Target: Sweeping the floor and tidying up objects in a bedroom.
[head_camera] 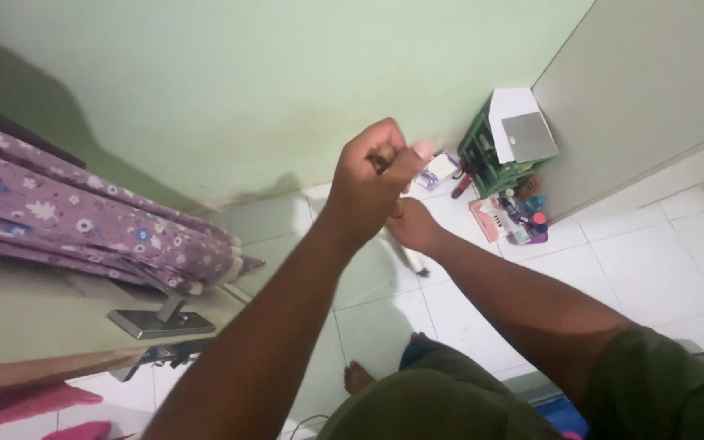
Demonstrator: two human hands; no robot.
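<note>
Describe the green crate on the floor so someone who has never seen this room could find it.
Start at the pale green wall where it meets the grey cabinet side. In that floor corner stands the dark green slatted plastic crate. Unlike the small bottles beside it, a white box sits on it.

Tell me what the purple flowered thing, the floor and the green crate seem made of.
The purple flowered curtain looks like soft woven cloth: it hangs in folds, matte. The floor looks like glossy white ceramic tile, with grout lines. The green crate looks like moulded plastic, with open lattice sides.
</note>
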